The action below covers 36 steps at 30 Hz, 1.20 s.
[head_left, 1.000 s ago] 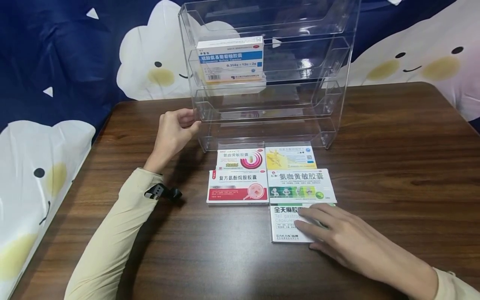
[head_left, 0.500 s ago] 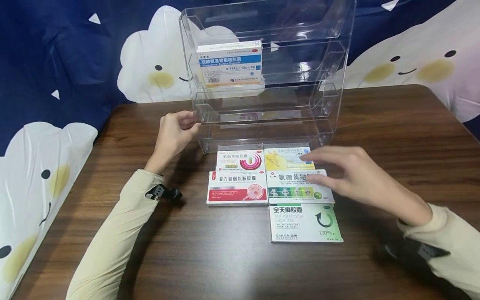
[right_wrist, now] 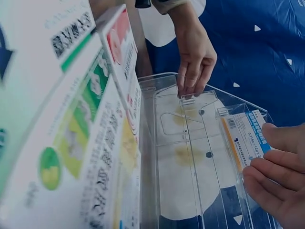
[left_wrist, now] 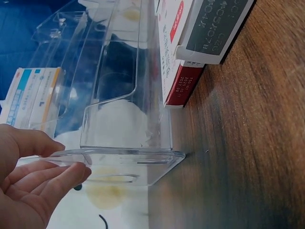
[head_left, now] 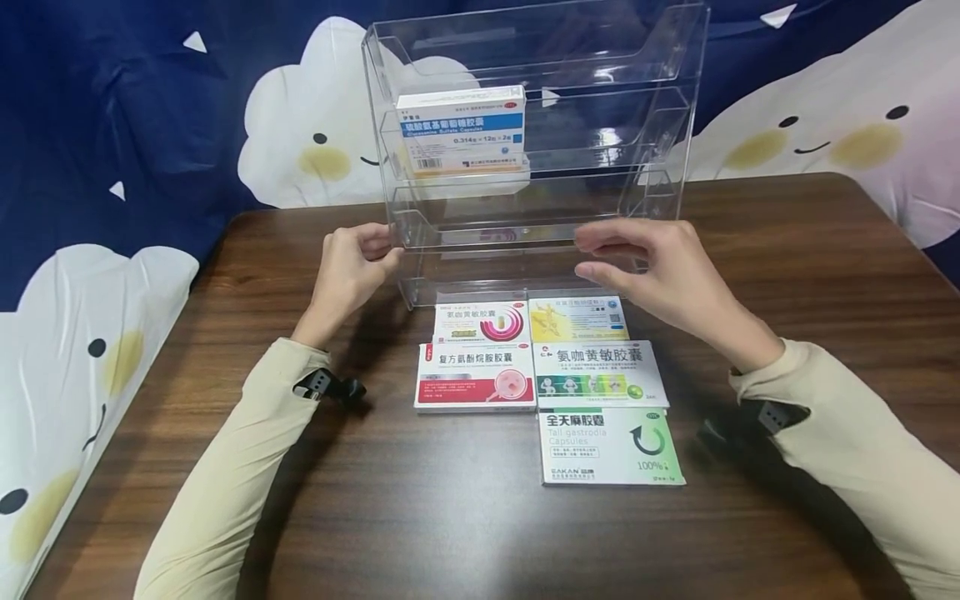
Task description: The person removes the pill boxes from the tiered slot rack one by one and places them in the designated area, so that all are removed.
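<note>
A clear tiered acrylic rack (head_left: 525,237) stands at the back of the table. My left hand (head_left: 348,271) pinches the edge of its left side panel, thumb on one face and fingers on the other in the left wrist view. My right hand (head_left: 652,258) is raised in front of the rack's lower tiers at the right, fingers loosely bent and nothing between them. On an upper tier, at the left, leans a white-and-blue box of capsules (head_left: 461,129). Medicine boxes lie before the rack, among them a red-and-white box (head_left: 475,377) and a green-and-white box (head_left: 611,446).
Also lying in the group are a white box with a pink swirl (head_left: 483,321), a yellow-and-white box (head_left: 576,318) and a white box with a green strip (head_left: 600,372). Behind the brown wooden table (head_left: 420,517) hangs a dark blue cloth (head_left: 180,108) with clouds.
My right hand has left the green-and-white box, passed over the boxes behind it and risen toward the rack. My left hand keeps its hold on the side panel.
</note>
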Motion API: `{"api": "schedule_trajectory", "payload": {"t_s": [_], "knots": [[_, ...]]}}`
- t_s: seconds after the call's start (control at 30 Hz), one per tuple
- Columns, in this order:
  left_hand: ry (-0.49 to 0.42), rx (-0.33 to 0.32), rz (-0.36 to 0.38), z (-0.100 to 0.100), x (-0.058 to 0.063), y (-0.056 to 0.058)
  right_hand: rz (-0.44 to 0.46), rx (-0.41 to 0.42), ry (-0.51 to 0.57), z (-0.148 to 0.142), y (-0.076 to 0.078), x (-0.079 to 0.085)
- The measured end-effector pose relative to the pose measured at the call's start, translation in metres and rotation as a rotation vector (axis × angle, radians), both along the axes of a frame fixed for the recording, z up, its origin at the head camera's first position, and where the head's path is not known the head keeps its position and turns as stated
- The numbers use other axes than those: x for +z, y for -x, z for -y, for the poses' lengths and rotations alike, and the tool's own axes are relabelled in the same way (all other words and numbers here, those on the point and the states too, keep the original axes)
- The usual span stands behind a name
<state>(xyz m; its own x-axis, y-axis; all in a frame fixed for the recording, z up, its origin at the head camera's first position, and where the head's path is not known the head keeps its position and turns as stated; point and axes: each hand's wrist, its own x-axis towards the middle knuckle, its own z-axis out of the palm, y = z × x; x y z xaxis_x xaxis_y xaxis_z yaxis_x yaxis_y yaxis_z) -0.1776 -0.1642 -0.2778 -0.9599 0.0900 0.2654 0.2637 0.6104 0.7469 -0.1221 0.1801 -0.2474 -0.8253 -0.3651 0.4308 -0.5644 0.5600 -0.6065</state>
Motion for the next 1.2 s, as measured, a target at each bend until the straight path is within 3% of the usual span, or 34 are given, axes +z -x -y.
{"api": "schedule_trajectory", "payload": {"t_s": [0.37, 0.73, 1.2], "knots": [[-0.010, 0.001, 0.011, 0.000, 0.002, 0.000, 0.019, -0.088, 0.131, 0.021, 0.029, 0.023], [-0.019, 0.000, 0.016, 0.000, 0.001, 0.002, 0.014, -0.205, 0.114, 0.041, 0.065, 0.043], [-0.013, 0.015, 0.022, -0.001, -0.001, 0.001, 0.051, -0.313, 0.207, 0.057, 0.093, 0.039]]}}
